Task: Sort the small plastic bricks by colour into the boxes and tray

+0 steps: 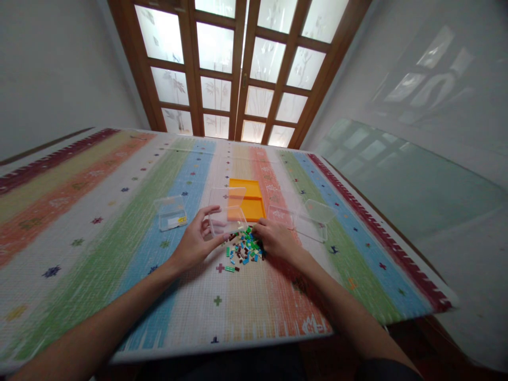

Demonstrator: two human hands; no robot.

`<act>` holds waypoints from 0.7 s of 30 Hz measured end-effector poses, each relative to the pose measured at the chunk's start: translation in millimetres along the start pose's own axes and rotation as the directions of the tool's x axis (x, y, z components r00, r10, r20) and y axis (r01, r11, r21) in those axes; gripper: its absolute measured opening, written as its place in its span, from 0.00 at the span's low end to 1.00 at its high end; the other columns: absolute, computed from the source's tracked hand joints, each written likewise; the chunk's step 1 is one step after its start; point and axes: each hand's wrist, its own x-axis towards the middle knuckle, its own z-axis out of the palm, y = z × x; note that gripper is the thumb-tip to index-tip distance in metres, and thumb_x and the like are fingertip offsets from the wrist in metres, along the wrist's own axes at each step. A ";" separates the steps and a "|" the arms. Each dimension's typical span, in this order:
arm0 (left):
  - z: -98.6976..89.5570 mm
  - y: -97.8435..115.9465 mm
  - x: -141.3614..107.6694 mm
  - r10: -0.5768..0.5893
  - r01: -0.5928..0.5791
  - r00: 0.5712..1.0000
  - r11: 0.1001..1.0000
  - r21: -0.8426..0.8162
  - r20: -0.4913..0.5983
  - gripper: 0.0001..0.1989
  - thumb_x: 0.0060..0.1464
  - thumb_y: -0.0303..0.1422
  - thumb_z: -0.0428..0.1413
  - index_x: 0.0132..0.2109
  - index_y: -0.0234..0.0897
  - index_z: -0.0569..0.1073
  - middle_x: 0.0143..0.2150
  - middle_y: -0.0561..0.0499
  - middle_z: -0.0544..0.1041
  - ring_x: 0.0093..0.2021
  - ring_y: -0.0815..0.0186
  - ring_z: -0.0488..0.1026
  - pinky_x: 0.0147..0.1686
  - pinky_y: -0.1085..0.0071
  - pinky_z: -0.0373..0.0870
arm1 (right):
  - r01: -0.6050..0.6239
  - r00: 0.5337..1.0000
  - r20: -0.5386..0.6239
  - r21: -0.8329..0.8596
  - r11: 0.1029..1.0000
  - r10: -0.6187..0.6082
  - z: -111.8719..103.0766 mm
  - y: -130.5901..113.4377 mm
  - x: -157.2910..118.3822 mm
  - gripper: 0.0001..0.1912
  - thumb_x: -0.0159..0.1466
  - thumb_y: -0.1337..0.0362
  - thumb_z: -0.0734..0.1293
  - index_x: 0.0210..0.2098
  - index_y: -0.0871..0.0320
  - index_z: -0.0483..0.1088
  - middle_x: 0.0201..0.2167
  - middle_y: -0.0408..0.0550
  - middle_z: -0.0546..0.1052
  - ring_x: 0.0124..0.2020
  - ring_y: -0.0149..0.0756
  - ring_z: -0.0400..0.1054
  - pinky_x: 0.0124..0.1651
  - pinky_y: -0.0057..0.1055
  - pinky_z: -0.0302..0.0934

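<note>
My left hand point(198, 238) has its thumb and fingers around the near left side of a clear plastic box point(228, 225), whose lid point(238, 194) stands raised. A few pale pieces show at the box's near right corner. Below it on the cloth lies a loose pile of small building bricks point(246, 248) in green, blue, brown and cream. At the pile's right edge my right hand point(273, 236) has its fingers curled together. What its fingertips hold, if anything, is hidden.
Behind the held box lies an orange two-part tray point(252, 203). A clear box point(170, 219) with yellow pieces stands at left, and another open clear box point(311, 225) at right. A striped cloth point(119, 238) covers the table; glazed doors point(238, 69) stand beyond.
</note>
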 end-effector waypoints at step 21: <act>2.2 -1.0 -3.2 -0.002 0.016 0.995 0.990 -0.143 0.100 0.34 0.50 0.33 0.68 0.62 0.45 0.65 0.68 0.40 0.69 0.58 0.53 0.78 0.59 0.52 0.77 | 0.345 0.937 -0.100 0.097 0.934 -0.335 -44.3 -27.1 46.1 0.08 0.69 0.71 0.64 0.42 0.59 0.76 0.42 0.51 0.78 0.36 0.33 0.67 0.35 0.28 0.51</act>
